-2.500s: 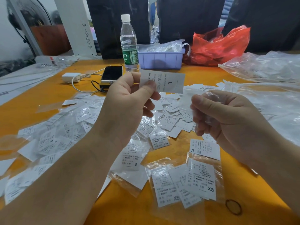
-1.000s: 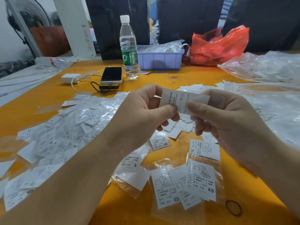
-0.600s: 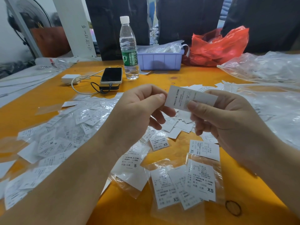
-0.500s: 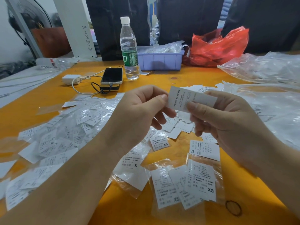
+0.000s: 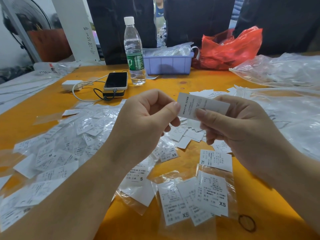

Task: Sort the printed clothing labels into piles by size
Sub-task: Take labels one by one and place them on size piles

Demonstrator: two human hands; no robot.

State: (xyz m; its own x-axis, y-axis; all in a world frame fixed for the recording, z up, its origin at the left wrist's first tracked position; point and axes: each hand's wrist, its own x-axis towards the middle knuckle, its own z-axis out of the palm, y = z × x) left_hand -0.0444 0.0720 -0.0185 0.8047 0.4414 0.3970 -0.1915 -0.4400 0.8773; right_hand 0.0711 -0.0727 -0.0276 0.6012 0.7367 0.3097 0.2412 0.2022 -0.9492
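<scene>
A single label (image 5: 200,106), its "MADE IN CHINA" side facing up, is hanging in the air above the orange table (image 5: 43,104), with the left hand (image 5: 145,125) pinching its left edge and the right hand (image 5: 240,129) pinching it from the other side. Below it, small groups marked XS (image 5: 195,201), S (image 5: 138,181) and XL (image 5: 216,160) are forming. A large unsorted heap (image 5: 57,153) is lying to the left, so most of the sorting is probably left.
</scene>
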